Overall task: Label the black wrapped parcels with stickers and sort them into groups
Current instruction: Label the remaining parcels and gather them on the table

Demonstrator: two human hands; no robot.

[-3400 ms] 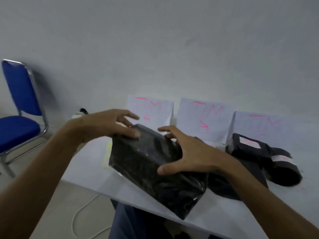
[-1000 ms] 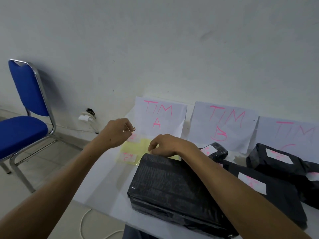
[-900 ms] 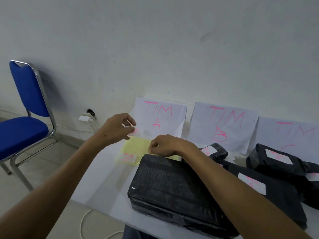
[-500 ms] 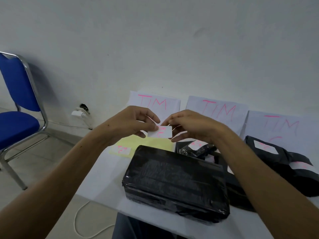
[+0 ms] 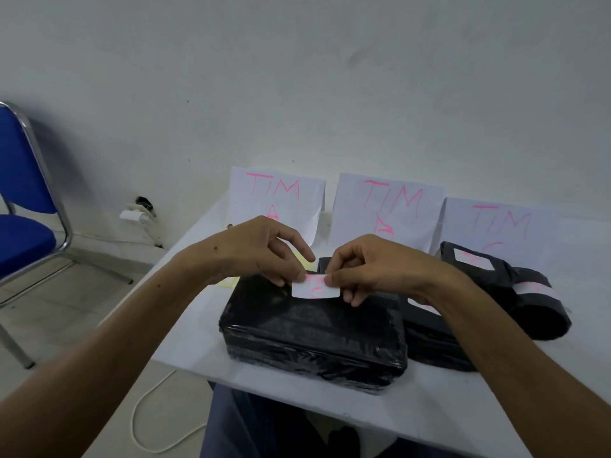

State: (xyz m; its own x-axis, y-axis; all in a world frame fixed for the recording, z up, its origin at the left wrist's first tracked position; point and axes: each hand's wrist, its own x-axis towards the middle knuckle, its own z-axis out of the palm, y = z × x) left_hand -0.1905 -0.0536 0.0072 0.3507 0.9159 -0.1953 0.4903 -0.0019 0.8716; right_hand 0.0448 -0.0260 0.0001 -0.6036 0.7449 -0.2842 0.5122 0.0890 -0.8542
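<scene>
A large black wrapped parcel (image 5: 314, 335) lies flat on the white table (image 5: 429, 404) in front of me. Just over its far edge I hold a small white sticker (image 5: 314, 290) with pink writing. My left hand (image 5: 264, 256) pinches the sticker's left end and my right hand (image 5: 367, 269) pinches its right end. Whether the sticker touches the parcel I cannot tell. To the right lie other black parcels (image 5: 515, 285) that carry white stickers. A flat black parcel (image 5: 433, 338) sits partly under my right forearm.
Three white paper signs lean on the wall: TIM A (image 5: 281, 200), TIM B (image 5: 390, 206) and a third (image 5: 499, 223) on the right. A yellow sticker sheet (image 5: 226, 281) peeks out behind my left wrist. A blue chair (image 5: 23, 206) stands at the left, a white cable (image 5: 145, 421) on the floor.
My left hand peeled a sticker off the yellow sheet and my right hand joined it. Both hands have now brought the sticker down to the large parcel's far edge.
</scene>
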